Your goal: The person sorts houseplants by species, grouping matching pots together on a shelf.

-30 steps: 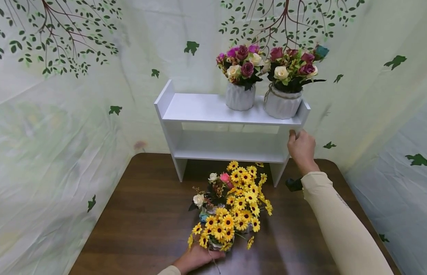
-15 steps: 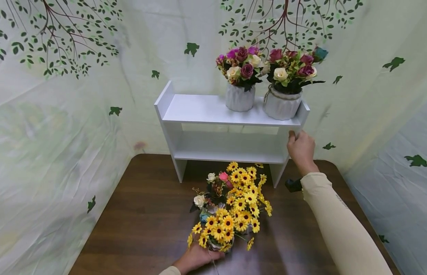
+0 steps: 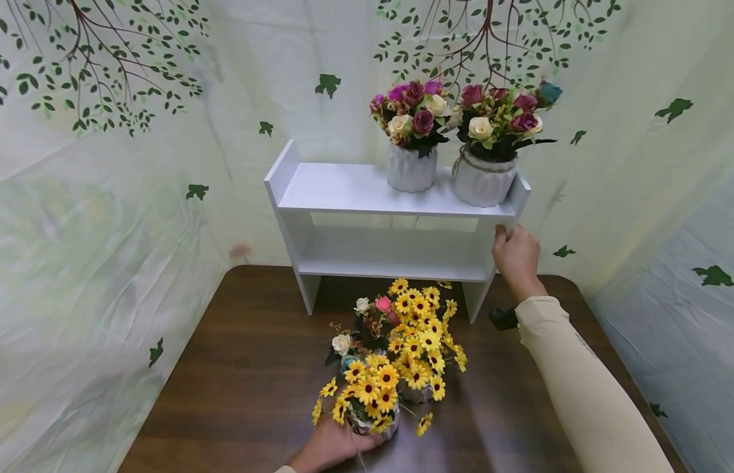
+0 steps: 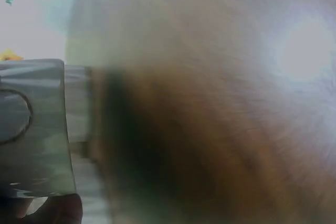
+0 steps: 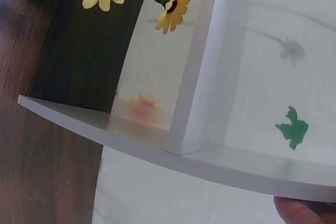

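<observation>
My left hand (image 3: 337,443) holds a white pot (image 3: 390,424) of yellow daisies (image 3: 369,392) low at the front of the table. In the left wrist view the pot (image 4: 39,150) fills the left side, a thumb (image 4: 58,209) at its base. Just behind stand a second pot (image 3: 416,394) of yellow daisies and a bunch of mixed roses (image 3: 342,344), whose pot is hidden. My right hand (image 3: 516,259) grips the right side panel of a white two-tier shelf (image 3: 343,187); in the right wrist view a fingertip (image 5: 296,211) touches the panel's outer face (image 5: 226,174).
On the shelf's top board, toward the right, stand two white pots (image 3: 411,169) (image 3: 483,182) of roses. A small black object (image 3: 503,319) lies by my right forearm. Leaf-printed fabric (image 3: 236,98) hangs behind the brown table (image 3: 225,381).
My left hand has shifted slightly left and toward me with its pot of daisies, uncovering more of the pot behind. The right hand keeps its place on the shelf.
</observation>
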`<action>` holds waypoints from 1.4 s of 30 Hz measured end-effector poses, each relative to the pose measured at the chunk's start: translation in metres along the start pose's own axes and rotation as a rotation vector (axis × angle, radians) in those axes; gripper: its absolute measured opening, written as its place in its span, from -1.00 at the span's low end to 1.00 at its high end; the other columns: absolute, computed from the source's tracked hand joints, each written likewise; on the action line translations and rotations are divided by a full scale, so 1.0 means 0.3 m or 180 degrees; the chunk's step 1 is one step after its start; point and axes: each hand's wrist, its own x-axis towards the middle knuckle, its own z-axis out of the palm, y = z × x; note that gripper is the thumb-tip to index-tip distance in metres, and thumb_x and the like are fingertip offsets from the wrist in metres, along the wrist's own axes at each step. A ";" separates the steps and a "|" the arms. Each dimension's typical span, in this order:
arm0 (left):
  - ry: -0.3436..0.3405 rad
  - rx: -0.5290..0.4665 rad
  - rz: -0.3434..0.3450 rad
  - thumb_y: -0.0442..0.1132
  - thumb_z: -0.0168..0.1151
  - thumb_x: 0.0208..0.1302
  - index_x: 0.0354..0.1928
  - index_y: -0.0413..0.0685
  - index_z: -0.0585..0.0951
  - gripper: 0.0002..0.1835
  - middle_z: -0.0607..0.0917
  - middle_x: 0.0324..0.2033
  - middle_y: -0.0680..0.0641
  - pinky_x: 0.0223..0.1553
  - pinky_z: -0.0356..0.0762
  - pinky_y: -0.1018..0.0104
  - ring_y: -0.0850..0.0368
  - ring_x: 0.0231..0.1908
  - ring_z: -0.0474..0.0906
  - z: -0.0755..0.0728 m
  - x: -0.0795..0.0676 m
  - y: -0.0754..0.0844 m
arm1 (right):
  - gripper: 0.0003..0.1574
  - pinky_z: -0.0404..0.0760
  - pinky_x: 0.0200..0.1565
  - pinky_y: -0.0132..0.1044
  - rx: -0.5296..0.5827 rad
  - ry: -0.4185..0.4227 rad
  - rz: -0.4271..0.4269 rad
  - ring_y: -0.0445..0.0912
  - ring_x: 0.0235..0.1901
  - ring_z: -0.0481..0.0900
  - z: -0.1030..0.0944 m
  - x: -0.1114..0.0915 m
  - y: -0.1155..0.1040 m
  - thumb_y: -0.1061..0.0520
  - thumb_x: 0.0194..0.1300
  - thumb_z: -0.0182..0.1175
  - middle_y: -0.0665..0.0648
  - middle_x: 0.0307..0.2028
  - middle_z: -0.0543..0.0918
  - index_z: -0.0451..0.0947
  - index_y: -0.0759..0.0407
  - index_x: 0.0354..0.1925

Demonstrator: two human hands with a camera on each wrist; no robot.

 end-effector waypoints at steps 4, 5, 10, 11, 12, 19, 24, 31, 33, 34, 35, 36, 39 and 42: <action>0.0049 0.0046 -0.0107 0.24 0.48 -0.03 0.28 -0.04 0.45 -0.13 0.65 0.16 -0.04 0.06 0.61 0.28 0.05 0.13 0.60 -0.058 -0.026 0.059 | -0.55 0.25 -0.49 -0.16 -0.0001 0.0022 -0.0033 0.17 -0.58 0.41 0.002 0.004 -0.001 0.10 0.49 -0.03 0.27 -0.65 0.47 0.41 0.32 -0.52; 0.0078 0.0077 -0.0044 0.23 0.48 -0.03 0.27 -0.05 0.45 -0.14 0.66 0.15 -0.04 0.05 0.62 0.29 0.06 0.12 0.61 -0.071 -0.031 0.070 | -0.55 0.25 -0.50 -0.16 -0.0008 0.0020 -0.0029 0.17 -0.58 0.41 0.002 0.005 -0.001 0.10 0.50 -0.03 0.26 -0.65 0.47 0.41 0.32 -0.52; 0.0376 0.0276 0.0346 0.16 0.53 -0.06 0.24 -0.08 0.48 -0.16 0.70 0.09 -0.04 -0.02 0.67 0.32 0.10 0.05 0.66 -0.121 -0.036 0.104 | -0.55 0.24 -0.55 -0.19 0.0000 -0.0049 0.0011 0.11 -0.63 0.37 0.003 0.002 0.000 0.10 0.51 -0.05 0.21 -0.67 0.42 0.41 0.32 -0.51; 0.0416 0.0336 0.0373 0.16 0.53 -0.06 0.21 -0.08 0.50 -0.19 0.72 0.06 -0.04 -0.06 0.67 0.33 0.12 0.02 0.67 -0.130 -0.036 0.108 | -0.54 0.24 -0.56 -0.20 0.0002 -0.0053 0.0008 0.10 -0.63 0.36 0.003 0.002 0.001 0.10 0.51 -0.05 0.21 -0.68 0.42 0.42 0.33 -0.51; 0.0451 0.0393 0.0367 0.17 0.53 -0.07 0.19 -0.07 0.52 -0.21 0.73 0.03 -0.03 -0.09 0.67 0.34 0.13 -0.01 0.68 -0.138 -0.035 0.112 | -0.55 0.24 -0.57 -0.21 0.0008 -0.0059 0.0004 0.09 -0.64 0.35 0.003 0.001 0.001 0.10 0.51 -0.05 0.20 -0.68 0.42 0.43 0.33 -0.50; 0.0441 0.0253 0.0015 0.18 0.52 -0.11 0.09 -0.13 0.58 -0.24 0.77 -0.19 -0.14 -0.25 0.67 0.34 0.09 -0.25 0.72 -0.213 -0.028 0.158 | -0.56 0.23 -0.58 -0.22 0.0019 -0.0083 0.0003 0.07 -0.64 0.34 0.006 -0.001 -0.002 0.11 0.51 -0.05 0.20 -0.67 0.42 0.49 0.38 -0.43; 0.0790 0.0017 -0.0011 0.10 0.61 -0.23 0.20 -0.16 0.48 -0.09 0.72 0.00 -0.17 -0.03 0.67 0.23 -0.01 -0.03 0.70 -0.304 -0.019 0.188 | -0.57 0.23 -0.55 -0.21 0.0025 -0.0054 0.0002 0.09 -0.61 0.37 0.001 -0.006 -0.006 0.11 0.50 -0.04 0.21 -0.66 0.43 0.48 0.37 -0.44; 0.1187 0.0372 0.0669 0.01 0.58 -0.16 0.32 -0.22 0.33 -0.01 0.65 0.13 -0.25 0.04 0.64 -0.10 -0.15 0.09 0.64 -0.467 0.016 0.227 | -0.58 0.21 -0.53 -0.19 0.0018 0.0021 -0.0061 0.12 -0.60 0.37 0.002 -0.008 -0.003 0.13 0.48 -0.01 0.23 -0.67 0.44 0.48 0.38 -0.46; 0.1231 0.0470 0.0595 0.00 0.57 -0.14 0.33 -0.20 0.31 -0.01 0.65 0.12 -0.26 0.00 0.65 -0.10 -0.16 0.08 0.65 -0.507 0.026 0.248 | -0.58 0.21 -0.52 -0.19 0.0005 0.0015 -0.0057 0.12 -0.60 0.37 0.003 -0.008 -0.003 0.13 0.49 -0.02 0.24 -0.66 0.44 0.47 0.37 -0.46; 0.1250 0.0521 0.0577 0.00 0.56 -0.13 0.34 -0.19 0.31 -0.02 0.66 0.11 -0.27 -0.02 0.66 -0.09 -0.16 0.07 0.65 -0.526 0.033 0.258 | -0.58 0.21 -0.52 -0.19 -0.0001 0.0016 -0.0058 0.12 -0.60 0.37 0.003 -0.007 -0.002 0.13 0.49 -0.02 0.24 -0.67 0.44 0.46 0.37 -0.47; 0.1264 0.0542 0.0589 -0.01 0.56 -0.12 0.33 -0.19 0.32 -0.04 0.68 0.09 -0.26 -0.05 0.67 -0.09 -0.16 0.05 0.67 -0.544 0.040 0.265 | -0.58 0.21 -0.52 -0.19 -0.0004 0.0019 -0.0060 0.13 -0.60 0.36 0.003 -0.007 -0.002 0.13 0.49 -0.02 0.23 -0.67 0.43 0.45 0.37 -0.48; 0.1271 0.0564 0.0587 -0.01 0.55 -0.11 0.32 -0.18 0.34 -0.06 0.69 0.07 -0.26 -0.07 0.68 -0.08 -0.15 0.04 0.68 -0.561 0.047 0.273 | -0.57 0.21 -0.52 -0.19 -0.0007 0.0017 -0.0062 0.13 -0.60 0.36 0.003 -0.006 -0.001 0.13 0.49 -0.02 0.22 -0.67 0.43 0.45 0.36 -0.49; 0.1320 0.0591 0.0653 -0.03 0.55 -0.11 0.29 -0.16 0.38 -0.11 0.72 0.03 -0.23 -0.10 0.69 -0.07 -0.13 -0.01 0.70 -0.608 0.071 0.294 | -0.57 0.20 -0.53 -0.19 -0.0010 0.0019 -0.0066 0.12 -0.61 0.36 0.005 -0.005 0.000 0.13 0.49 -0.02 0.21 -0.68 0.41 0.44 0.35 -0.49; 0.1357 0.0527 0.0814 -0.09 0.58 -0.12 0.29 -0.14 0.39 -0.12 0.70 0.06 -0.20 -0.03 0.67 -0.08 -0.11 0.04 0.67 -0.656 0.099 0.316 | -0.58 0.21 -0.54 -0.20 -0.0011 0.0009 -0.0065 0.12 -0.61 0.37 0.007 -0.004 0.002 0.13 0.50 -0.03 0.21 -0.67 0.42 0.46 0.36 -0.46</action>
